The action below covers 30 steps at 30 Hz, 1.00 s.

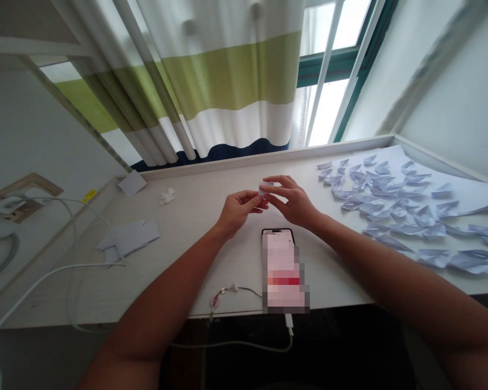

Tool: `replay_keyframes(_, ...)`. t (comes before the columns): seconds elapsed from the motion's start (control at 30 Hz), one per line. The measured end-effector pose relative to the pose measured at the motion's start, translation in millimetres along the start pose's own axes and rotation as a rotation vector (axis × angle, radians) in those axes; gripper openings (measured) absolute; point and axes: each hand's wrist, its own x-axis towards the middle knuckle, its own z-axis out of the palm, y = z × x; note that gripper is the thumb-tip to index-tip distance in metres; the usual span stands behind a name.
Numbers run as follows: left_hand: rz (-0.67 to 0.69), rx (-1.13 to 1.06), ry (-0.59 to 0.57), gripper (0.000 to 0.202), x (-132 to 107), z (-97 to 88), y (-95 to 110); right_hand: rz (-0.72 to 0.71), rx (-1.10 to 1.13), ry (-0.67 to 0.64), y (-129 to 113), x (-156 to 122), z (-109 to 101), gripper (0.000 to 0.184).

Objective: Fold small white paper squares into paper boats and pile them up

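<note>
Pale bench (195, 227) by the striped curtain (228, 81), and the left hand (239, 208) and right hand (293, 203) meet above it, fingers (278, 180) of both pinched on a small white folded paper piece (265, 188). Just below the fingers lies a black smartphone (282, 265); off to their right, folded white paper boats (390, 206).

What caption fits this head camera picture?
Left hand and right hand pinch a small paper near a phone, beside paper boats.

A phone (282, 254) lies on the desk (195, 227) beside many folded paper boats (384, 192).
</note>
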Motion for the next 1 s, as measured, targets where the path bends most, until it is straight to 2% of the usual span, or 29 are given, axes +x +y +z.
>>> replay_keyframes(0.3, -0.041, -0.021, -0.045, 0.043, 0.7, -2.2, -1.8, 0.078, 0.203, 0.050, -2.8, 0.0, 0.5, 0.017)
replay_keyframes(0.53, -0.042, -0.005, -0.050, 0.046, -0.2, -1.1, -0.6, 0.141, 0.286, 0.037, -4.1, 0.6, 1.1, 0.006)
replay_keyframes(0.7, -0.036, -0.005, -0.048, 0.045, -0.4, -0.9, -0.7, 0.159, 0.309, 0.032, -5.7, 0.8, 1.2, 0.010)
replay_keyframes(0.87, -0.045, 0.019, -0.038, 0.044, 0.1, -2.3, -0.8, 0.226, 0.334, 0.038, -8.0, 0.7, 2.4, 0.030)
replay_keyframes(1.0, -0.048, 0.015, -0.040, 0.040, 0.2, -2.7, -1.3, 0.194, 0.322, 0.031, -8.3, 0.8, 1.1, 0.023)
